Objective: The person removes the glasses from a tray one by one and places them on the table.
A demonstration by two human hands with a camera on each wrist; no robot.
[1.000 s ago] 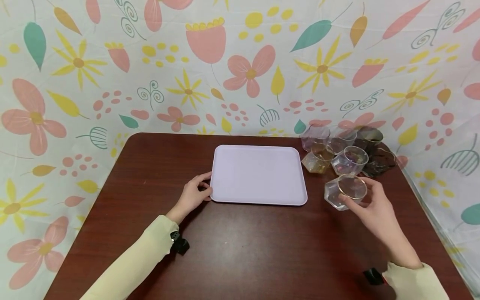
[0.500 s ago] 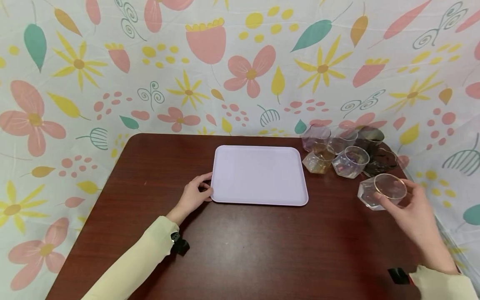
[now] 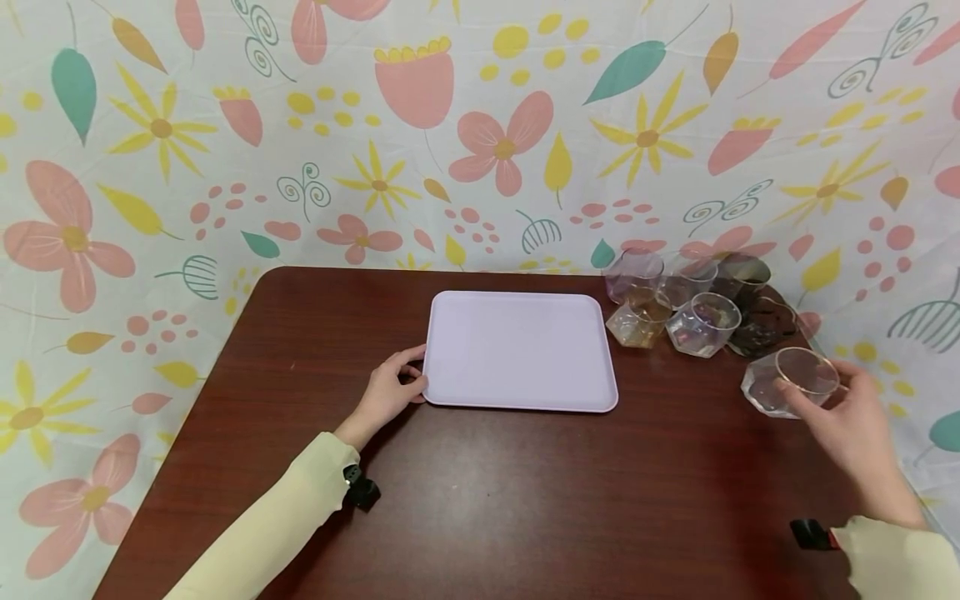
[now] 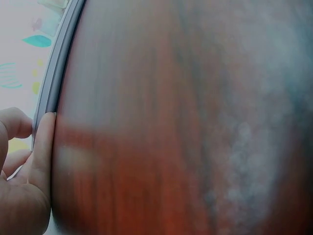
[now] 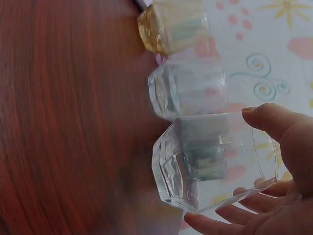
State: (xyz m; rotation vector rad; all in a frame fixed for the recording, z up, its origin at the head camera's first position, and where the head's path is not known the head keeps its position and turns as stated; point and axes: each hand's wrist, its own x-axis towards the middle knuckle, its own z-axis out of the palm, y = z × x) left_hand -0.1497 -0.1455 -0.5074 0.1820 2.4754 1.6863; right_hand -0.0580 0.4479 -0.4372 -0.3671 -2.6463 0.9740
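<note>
In the head view my right hand [image 3: 851, 417] grips a clear faceted glass [image 3: 772, 387] with a gold rim at the table's right side. In the right wrist view the thumb lies on one side of the glass [image 5: 195, 161] and curled fingers on the other; whether its base touches the table cannot be told. My left hand [image 3: 388, 387] holds the left edge of a pale lilac tray [image 3: 521, 350], thumb near the front corner. In the left wrist view, thumb and fingers of the left hand [image 4: 27, 181] meet the tray's rim [image 4: 56, 63].
Several glasses crowd the table's back right corner: an amber one [image 3: 637, 325], a clear one [image 3: 701, 327], a purplish one [image 3: 630, 275] and dark ones [image 3: 761, 327]. The brown table [image 3: 487, 500] meets a floral cloth [image 3: 300, 125] behind and at the right.
My right hand has carried the clear glass rightward, from near the tray to the table's right side in front of the dark glasses. The left hand and tray have stayed put.
</note>
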